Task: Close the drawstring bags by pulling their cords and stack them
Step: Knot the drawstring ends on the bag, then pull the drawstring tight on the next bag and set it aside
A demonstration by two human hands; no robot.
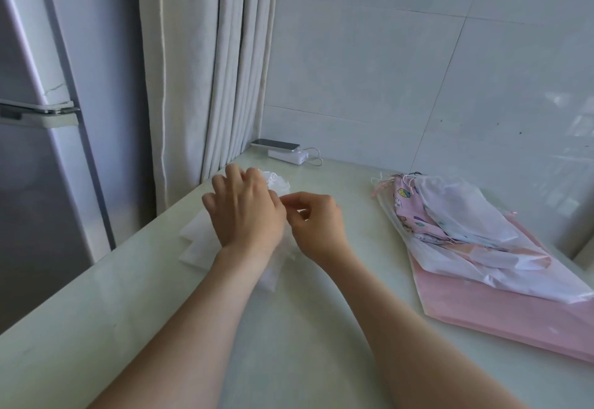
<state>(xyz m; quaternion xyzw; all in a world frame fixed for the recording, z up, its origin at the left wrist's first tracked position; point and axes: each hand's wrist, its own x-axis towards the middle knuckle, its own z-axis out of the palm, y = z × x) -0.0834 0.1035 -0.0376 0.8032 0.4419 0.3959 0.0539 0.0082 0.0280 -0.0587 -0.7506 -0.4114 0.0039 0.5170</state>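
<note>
We've got the white bag (196, 241) lying flat on the table (160, 328), left of centre and mostly under our hands, with its neck (278, 181) bunched into a ruffle at the far end. Our left hand (244, 212) sits on top of that neck with its fingers bent down over it, but its back faces the camera, so we can't tell if it grips or just presses. Our right hand (316, 225) is right beside it, thumb and forefinger pinched together on a thin white cord (289, 195).

The stack (466, 231) is well off to the right: white bags on a pink cartoon-print one (405, 212), all on a big plain pink one (498, 312). The print is too small to read.

The table is pale and glossy, pushed into a corner of white wall tiles (418, 70). At the back edge a phone (274, 144) rests on a white power bank (287, 155) with a cable (316, 157) looped beside it. A cream curtain (209, 70) hangs behind, and a grey fridge (38, 151) stands on the far left.
</note>
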